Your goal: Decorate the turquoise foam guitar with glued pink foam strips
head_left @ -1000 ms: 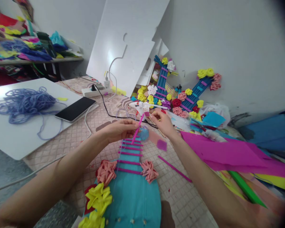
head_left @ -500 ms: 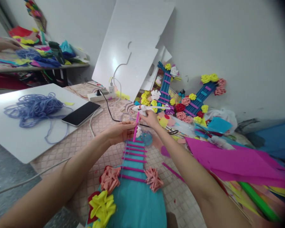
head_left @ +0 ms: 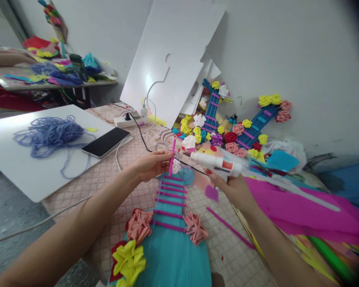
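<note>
A short magenta strip (head_left: pixel 172 158) stands nearly upright, pinched between the fingers of my left hand (head_left: pixel 156 164). Below it lies a turquoise guitar-shaped craft piece (head_left: pixel 175 255) with several magenta strips across its neck. Pink flowers (head_left: pixel 139 225) sit at both sides where the neck meets the body, and a yellow flower (head_left: pixel 128 259) is at the lower left. Off to the right, my right hand (head_left: pixel 235 190) grips a white hot glue gun (head_left: pixel 217 161), its nozzle toward the left and a long glue stick out of its back.
On the left, a phone (head_left: pixel 107 142) and tangled blue yarn (head_left: pixel 52 135) rest on a white board (head_left: pixel 37 181). Finished flowered guitars (head_left: pixel 254 127) lean at the back. Magenta sheets (head_left: pixel 290 207) lie right, a loose magenta strip (head_left: pixel 230 227) nearer. Another person's hand (head_left: pixel 24 58) is far left.
My right hand has drawn the glue gun back toward me and to the right, away from the strip. My left hand keeps its pinch on the magenta strip.
</note>
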### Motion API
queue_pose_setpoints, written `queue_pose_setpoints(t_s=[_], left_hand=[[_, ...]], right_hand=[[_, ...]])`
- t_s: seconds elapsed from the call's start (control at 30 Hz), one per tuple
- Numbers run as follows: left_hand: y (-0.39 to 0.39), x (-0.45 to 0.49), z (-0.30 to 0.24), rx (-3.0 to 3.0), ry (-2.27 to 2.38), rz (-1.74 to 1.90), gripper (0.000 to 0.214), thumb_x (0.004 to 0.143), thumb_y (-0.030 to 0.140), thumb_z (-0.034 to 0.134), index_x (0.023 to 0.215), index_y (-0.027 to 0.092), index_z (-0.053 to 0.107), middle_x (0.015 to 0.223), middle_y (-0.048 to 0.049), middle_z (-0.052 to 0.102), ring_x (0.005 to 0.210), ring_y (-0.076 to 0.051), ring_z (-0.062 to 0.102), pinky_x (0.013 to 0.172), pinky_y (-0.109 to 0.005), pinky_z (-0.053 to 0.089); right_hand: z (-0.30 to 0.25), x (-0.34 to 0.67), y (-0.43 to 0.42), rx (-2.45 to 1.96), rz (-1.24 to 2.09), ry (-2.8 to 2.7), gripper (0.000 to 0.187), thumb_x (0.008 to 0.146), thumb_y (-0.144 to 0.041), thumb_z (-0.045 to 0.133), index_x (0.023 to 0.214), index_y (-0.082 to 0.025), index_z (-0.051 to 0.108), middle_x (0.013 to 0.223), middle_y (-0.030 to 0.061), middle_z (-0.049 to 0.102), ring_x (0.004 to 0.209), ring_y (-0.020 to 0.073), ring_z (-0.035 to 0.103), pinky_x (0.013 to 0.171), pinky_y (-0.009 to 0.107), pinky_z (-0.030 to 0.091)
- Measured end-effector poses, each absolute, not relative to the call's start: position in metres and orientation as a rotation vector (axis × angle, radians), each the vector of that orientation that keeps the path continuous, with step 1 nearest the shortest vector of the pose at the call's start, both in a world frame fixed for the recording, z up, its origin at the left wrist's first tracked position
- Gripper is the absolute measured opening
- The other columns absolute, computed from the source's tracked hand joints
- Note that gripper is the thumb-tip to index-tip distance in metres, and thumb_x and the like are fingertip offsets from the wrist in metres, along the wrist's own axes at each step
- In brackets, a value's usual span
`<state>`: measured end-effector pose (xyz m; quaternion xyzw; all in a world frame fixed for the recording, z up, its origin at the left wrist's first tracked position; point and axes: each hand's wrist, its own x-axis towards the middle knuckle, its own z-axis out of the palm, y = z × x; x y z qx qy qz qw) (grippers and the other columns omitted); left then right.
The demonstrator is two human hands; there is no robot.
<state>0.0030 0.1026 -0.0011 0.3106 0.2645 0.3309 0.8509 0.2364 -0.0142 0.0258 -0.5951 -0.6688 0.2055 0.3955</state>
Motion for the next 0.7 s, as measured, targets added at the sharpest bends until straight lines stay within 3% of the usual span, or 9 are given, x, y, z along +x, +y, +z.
queue_pose_setpoints(t_s=[0.1,0.37,0.7], left_hand=[[0.102,0.003,0.000,0.658,0.567,0.696,0.007,0.085,0.006,0.059,0.081,0.010,0.063,0.072,-0.0043,0.069,0.060,-0.011,0.066,0.059,-0.020,0.055],[0.103,0.004,-0.001,0.664,0.560,0.696,0.008,0.084,0.006,0.059,0.079,0.010,0.063,0.067,-0.0021,0.068,0.057,-0.010,0.065,0.057,-0.019,0.054],[0.100,0.003,0.001,0.679,0.556,0.680,0.007,0.082,0.007,0.064,0.076,0.010,0.062,0.067,-0.0024,0.067,0.055,-0.009,0.064,0.056,-0.018,0.053]], right_hand=[[0.016,0.235,-0.031,-1.566,0.493,-1.817,0.028,0.082,-0.048,0.060,0.091,-0.022,0.063,0.088,0.0045,0.068,0.083,0.0245,0.063,0.074,0.035,0.050],[0.016,0.229,-0.038,-1.568,0.428,-1.987,0.025,0.086,-0.046,0.055,0.094,-0.023,0.058,0.085,0.0024,0.065,0.079,0.0213,0.061,0.070,0.030,0.049],[0.013,0.230,-0.038,-1.580,0.448,-2.034,0.023,0.088,-0.046,0.052,0.093,-0.024,0.058,0.084,0.0023,0.067,0.086,0.0238,0.063,0.073,0.032,0.049]])
